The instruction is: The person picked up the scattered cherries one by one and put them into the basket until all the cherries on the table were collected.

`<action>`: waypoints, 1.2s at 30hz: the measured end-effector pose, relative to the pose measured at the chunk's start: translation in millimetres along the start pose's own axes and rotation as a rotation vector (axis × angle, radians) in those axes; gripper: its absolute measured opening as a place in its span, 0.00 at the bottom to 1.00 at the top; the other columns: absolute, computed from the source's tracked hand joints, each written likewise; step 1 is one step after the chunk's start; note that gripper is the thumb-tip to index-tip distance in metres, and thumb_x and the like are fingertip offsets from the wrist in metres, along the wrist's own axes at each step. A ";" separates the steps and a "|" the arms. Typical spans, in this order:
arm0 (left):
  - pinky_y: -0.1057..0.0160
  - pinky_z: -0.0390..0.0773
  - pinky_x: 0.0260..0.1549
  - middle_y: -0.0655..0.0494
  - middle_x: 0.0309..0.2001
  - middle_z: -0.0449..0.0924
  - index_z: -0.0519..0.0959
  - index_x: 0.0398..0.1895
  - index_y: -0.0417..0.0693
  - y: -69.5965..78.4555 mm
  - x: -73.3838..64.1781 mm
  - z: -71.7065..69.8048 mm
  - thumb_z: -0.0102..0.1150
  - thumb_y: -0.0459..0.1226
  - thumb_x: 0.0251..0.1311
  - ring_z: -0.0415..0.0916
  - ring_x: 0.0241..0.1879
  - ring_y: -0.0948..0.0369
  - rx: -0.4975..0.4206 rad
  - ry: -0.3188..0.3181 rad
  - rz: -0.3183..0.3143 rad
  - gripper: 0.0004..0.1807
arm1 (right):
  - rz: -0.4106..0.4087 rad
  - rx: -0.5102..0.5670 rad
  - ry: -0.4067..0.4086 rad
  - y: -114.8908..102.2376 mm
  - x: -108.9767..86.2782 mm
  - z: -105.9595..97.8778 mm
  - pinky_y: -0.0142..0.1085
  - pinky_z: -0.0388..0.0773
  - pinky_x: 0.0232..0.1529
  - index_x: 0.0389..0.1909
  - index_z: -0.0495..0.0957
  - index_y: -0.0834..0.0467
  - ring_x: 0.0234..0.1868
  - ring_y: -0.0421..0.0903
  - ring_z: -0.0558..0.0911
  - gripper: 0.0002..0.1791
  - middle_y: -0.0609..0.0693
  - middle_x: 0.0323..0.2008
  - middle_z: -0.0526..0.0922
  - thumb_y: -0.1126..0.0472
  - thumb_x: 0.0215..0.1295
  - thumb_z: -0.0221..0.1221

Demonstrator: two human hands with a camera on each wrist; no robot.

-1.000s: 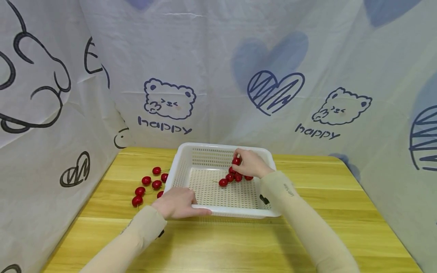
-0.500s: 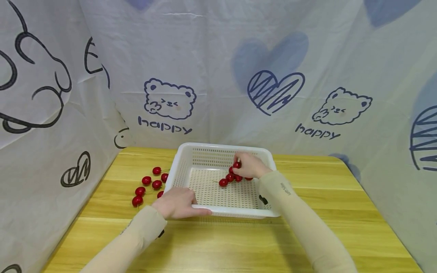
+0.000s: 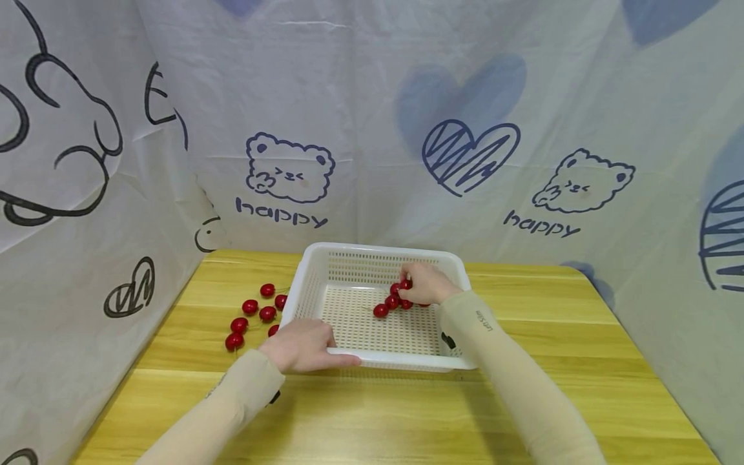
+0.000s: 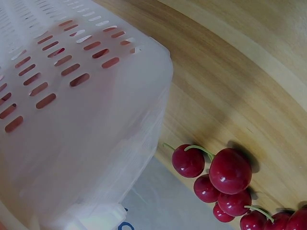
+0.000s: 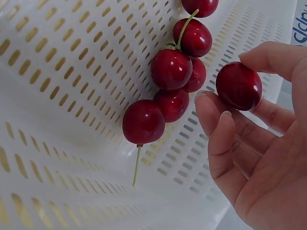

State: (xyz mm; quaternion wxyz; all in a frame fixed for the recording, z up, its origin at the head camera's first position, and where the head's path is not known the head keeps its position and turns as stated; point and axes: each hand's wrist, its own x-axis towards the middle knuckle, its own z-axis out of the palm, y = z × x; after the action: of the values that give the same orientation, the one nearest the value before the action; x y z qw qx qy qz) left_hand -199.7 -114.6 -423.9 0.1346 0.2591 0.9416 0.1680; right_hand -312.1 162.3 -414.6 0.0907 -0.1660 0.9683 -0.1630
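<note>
In the right wrist view, my right hand (image 5: 259, 139) pinches a dark red cherry (image 5: 239, 86) between thumb and fingers. It is inside a white slotted plastic basket (image 3: 401, 360), just beside several more cherries (image 5: 171, 69) lying on the basket floor. Some of these have green stems. My left hand (image 3: 305, 347) grips the basket's near left corner, its thumb lying along the front rim. Through the slots in the left wrist view, parts of that hand show faintly.
On the wooden table (image 3: 372, 420), left of the basket, lie several loose cherries (image 3: 250, 307), some with stems. A white printed cloth (image 3: 372, 129) hangs behind the table and along its sides.
My right hand has lowered slightly with its cherry, closer to the other cherries in the basket. The left hand and the basket have stayed put.
</note>
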 end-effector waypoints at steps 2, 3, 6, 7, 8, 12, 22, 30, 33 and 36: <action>0.66 0.56 0.16 0.65 0.13 0.58 0.77 0.18 0.59 -0.4 0.4 0.3 0.52 0.77 0.51 0.53 0.15 0.66 0.002 0.000 0.003 0.35 | 0.003 0.004 -0.006 0.6 0.2 0.2 0.33 0.75 0.25 0.43 0.77 0.56 0.27 0.43 0.78 0.11 0.50 0.35 0.82 0.58 0.63 0.65; 0.66 0.56 0.16 0.65 0.13 0.58 0.77 0.17 0.58 -0.7 0.6 0.5 0.52 0.77 0.51 0.53 0.15 0.66 0.003 0.000 0.003 0.35 | 0.006 0.006 -0.010 0.9 0.3 0.3 0.33 0.75 0.25 0.43 0.77 0.56 0.27 0.42 0.78 0.11 0.50 0.35 0.81 0.58 0.63 0.65; 0.66 0.56 0.16 0.65 0.13 0.58 0.76 0.16 0.58 -1.4 0.8 0.9 0.52 0.77 0.51 0.53 0.15 0.66 0.005 0.000 0.002 0.35 | 0.014 0.012 -0.024 1.5 0.9 0.7 0.33 0.75 0.26 0.43 0.78 0.56 0.28 0.43 0.78 0.11 0.50 0.34 0.81 0.58 0.63 0.65; 0.65 0.56 0.16 0.65 0.13 0.58 0.76 0.16 0.58 -1.5 0.8 1.1 0.52 0.77 0.51 0.53 0.15 0.66 0.005 0.000 0.001 0.35 | 0.016 0.010 -0.026 1.8 1.1 1.0 0.33 0.75 0.27 0.43 0.78 0.56 0.28 0.43 0.78 0.11 0.50 0.35 0.81 0.58 0.63 0.65; 0.65 0.56 0.16 0.65 0.13 0.58 0.76 0.16 0.58 -1.7 1.0 1.4 0.52 0.77 0.51 0.53 0.15 0.66 0.005 0.000 0.000 0.35 | 0.017 0.008 -0.029 2.1 1.2 1.5 0.33 0.75 0.28 0.44 0.78 0.56 0.29 0.44 0.78 0.11 0.50 0.35 0.81 0.58 0.63 0.65; 0.65 0.56 0.16 0.65 0.13 0.58 0.76 0.16 0.58 -1.2 1.4 1.7 0.53 0.77 0.51 0.53 0.15 0.66 0.003 0.000 -0.003 0.35 | 0.017 -0.005 -0.040 3.0 1.4 3.3 0.33 0.73 0.31 0.45 0.79 0.57 0.31 0.43 0.77 0.12 0.49 0.34 0.81 0.58 0.62 0.65; 0.66 0.57 0.16 0.65 0.13 0.60 0.77 0.17 0.58 -0.2 1.5 1.5 0.53 0.77 0.51 0.54 0.14 0.66 -0.008 0.001 -0.006 0.35 | -0.012 -0.058 -0.126 -3.1 -1.3 3.4 0.35 0.71 0.32 0.39 0.80 0.55 0.31 0.43 0.74 0.10 0.48 0.31 0.80 0.55 0.61 0.66; 0.66 0.57 0.16 0.65 0.12 0.59 0.78 0.20 0.59 0.0 0.6 2.4 0.52 0.77 0.51 0.54 0.14 0.67 -0.006 -0.004 -0.005 0.34 | 0.042 -0.060 -0.150 -3.7 -4.3 7.7 0.35 0.71 0.33 0.35 0.76 0.55 0.32 0.44 0.75 0.12 0.48 0.31 0.78 0.53 0.62 0.68; 0.66 0.57 0.16 0.65 0.13 0.61 0.81 0.24 0.59 0.1 0.1 2.0 0.53 0.77 0.51 0.54 0.14 0.66 -0.016 -0.001 -0.010 0.33 | 0.050 -0.047 -0.146 -4.4 -6.1 6.3 0.35 0.70 0.33 0.33 0.75 0.55 0.32 0.44 0.74 0.11 0.49 0.30 0.77 0.54 0.64 0.66; 0.66 0.57 0.16 0.65 0.13 0.61 0.81 0.25 0.59 -0.1 -0.3 1.1 0.53 0.76 0.51 0.55 0.15 0.66 -0.020 0.004 -0.007 0.33 | 0.056 -0.048 -0.134 -4.8 -8.7 2.2 0.35 0.70 0.33 0.35 0.75 0.55 0.31 0.44 0.74 0.10 0.49 0.30 0.76 0.55 0.66 0.65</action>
State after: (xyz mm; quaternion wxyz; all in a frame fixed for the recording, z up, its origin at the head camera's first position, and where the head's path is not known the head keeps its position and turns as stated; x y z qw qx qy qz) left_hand -199.2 -114.6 -424.9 0.1361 0.2542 0.9409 0.1776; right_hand -302.1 160.4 -413.9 0.1559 -0.1514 0.9680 -0.1257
